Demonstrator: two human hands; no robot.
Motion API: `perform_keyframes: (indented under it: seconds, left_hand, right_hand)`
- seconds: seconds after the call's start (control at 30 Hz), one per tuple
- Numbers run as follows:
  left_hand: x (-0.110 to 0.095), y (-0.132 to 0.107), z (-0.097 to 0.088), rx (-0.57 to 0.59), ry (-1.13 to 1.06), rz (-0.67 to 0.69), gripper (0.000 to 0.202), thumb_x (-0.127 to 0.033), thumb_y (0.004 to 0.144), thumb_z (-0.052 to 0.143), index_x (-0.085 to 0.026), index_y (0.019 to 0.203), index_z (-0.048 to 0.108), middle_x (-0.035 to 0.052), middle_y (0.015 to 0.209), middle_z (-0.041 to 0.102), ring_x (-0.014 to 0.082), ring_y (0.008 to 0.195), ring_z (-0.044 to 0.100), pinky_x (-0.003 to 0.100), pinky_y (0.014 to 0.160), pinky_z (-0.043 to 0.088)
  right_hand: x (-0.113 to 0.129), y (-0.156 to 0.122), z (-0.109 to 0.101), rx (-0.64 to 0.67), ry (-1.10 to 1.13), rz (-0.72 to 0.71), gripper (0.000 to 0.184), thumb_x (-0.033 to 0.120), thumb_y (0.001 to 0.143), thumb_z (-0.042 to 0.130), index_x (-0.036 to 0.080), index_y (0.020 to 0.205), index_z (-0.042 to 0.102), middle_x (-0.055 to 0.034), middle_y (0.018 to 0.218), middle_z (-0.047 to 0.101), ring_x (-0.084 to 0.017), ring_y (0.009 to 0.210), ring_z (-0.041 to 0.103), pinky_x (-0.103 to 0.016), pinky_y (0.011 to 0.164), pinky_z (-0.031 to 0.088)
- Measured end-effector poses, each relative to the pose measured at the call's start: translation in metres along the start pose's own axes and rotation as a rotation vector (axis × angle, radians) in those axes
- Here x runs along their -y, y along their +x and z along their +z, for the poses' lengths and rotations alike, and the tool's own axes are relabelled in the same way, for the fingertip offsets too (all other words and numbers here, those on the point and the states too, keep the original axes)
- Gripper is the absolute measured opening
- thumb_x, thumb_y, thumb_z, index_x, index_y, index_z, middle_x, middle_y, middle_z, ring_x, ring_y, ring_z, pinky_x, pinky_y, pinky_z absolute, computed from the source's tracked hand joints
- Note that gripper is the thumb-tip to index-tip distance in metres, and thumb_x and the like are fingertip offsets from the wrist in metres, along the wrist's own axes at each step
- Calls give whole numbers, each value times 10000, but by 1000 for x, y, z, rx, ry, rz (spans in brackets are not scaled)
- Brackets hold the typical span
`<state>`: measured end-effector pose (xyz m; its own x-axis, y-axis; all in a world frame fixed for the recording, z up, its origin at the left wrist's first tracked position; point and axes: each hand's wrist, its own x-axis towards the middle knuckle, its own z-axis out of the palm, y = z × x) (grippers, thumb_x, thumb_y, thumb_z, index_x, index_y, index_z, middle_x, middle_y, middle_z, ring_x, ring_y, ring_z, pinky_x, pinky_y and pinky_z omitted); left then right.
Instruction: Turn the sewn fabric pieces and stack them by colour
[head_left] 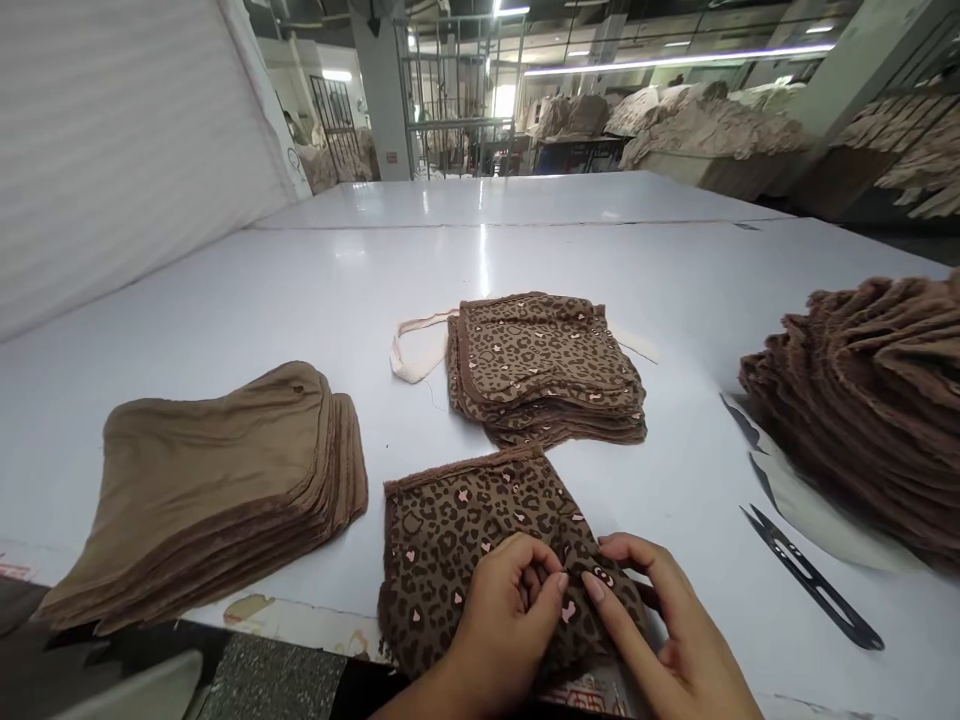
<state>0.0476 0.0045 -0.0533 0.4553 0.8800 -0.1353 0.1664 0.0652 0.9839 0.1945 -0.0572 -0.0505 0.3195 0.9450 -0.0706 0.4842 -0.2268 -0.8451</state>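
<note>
A brown leopard-print fabric piece (457, 560) with pink heart spots lies flat at the near table edge. My left hand (502, 625) pinches a fold of it between thumb and fingers. My right hand (660, 625) grips the same cloth close by, its fingertips almost meeting the left hand's. Both hands hide the piece's lower right part. Beyond them sits a stack of leopard-print pieces (544, 365), and a cream fabric strip (409, 350) pokes out from under it. A stack of plain brown fabric pieces (210, 490) lies to the left.
A tall, ruffled pile of brown fabric (862, 410) stands at the right, with black-handled thread snips (814, 578) and a pale paper sheet (817, 510) near it. The white table (337, 280) stretches far ahead. Bales of cloth stand beyond it.
</note>
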Motion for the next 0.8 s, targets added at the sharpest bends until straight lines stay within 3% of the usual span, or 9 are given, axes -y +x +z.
perform_keyframes:
  seconds: [0.07,0.13,0.23,0.3,0.5,0.63,0.73,0.8]
  left_hand:
    - [0,0,0,-2,13,16,96,-213,821,510,-149,764,555,-1,700,524,114,631,459,216,589,359]
    - [0,0,0,-4,51,52,90,-191,818,507,-154,754,558,1,710,532,116,650,472,217,603,362]
    - [0,-2,-1,-8,128,140,100,-169,822,493,-162,742,551,7,719,540,125,681,489,222,620,363]
    - [1,-5,-1,-26,168,189,111,-176,834,471,-166,742,533,12,713,535,128,666,488,228,603,359]
    - [14,-10,8,-126,285,500,148,-146,843,366,-182,742,468,48,702,546,156,651,515,260,594,383]
    - [25,-10,11,-108,370,651,157,-133,838,346,-185,774,481,64,711,576,173,677,539,274,618,411]
    - [20,-9,3,-58,359,615,104,-169,827,406,-187,803,506,47,739,599,166,692,564,266,633,427]
    - [13,-7,-6,-120,406,454,114,-227,817,472,-175,900,531,61,818,610,185,739,579,289,660,442]
  right_hand:
    - [5,-2,-3,-58,-153,-12,371,500,822,528,255,1094,469,-39,1035,593,-110,471,497,-246,479,466]
    - [9,-2,-4,-15,-173,46,386,519,779,572,242,1042,517,-14,892,633,-107,404,448,-256,465,456]
    - [10,2,-2,201,89,110,230,450,783,587,226,835,582,9,715,620,-167,590,563,-230,566,475]
    - [9,4,1,275,232,107,192,409,801,570,220,760,571,11,706,606,-188,714,584,-224,643,481]
    - [-5,12,14,203,351,141,119,323,760,617,220,788,563,33,670,562,-152,629,541,-214,598,463]
    - [-12,16,23,204,500,187,200,377,782,576,213,894,572,-32,829,658,-214,812,631,-319,775,508]
    - [-12,14,25,232,575,197,288,437,795,581,210,972,566,-78,990,675,-252,966,624,-376,894,468]
    - [-11,11,25,260,597,221,338,471,802,590,220,1026,553,-87,1058,667,-268,1030,607,-385,925,456]
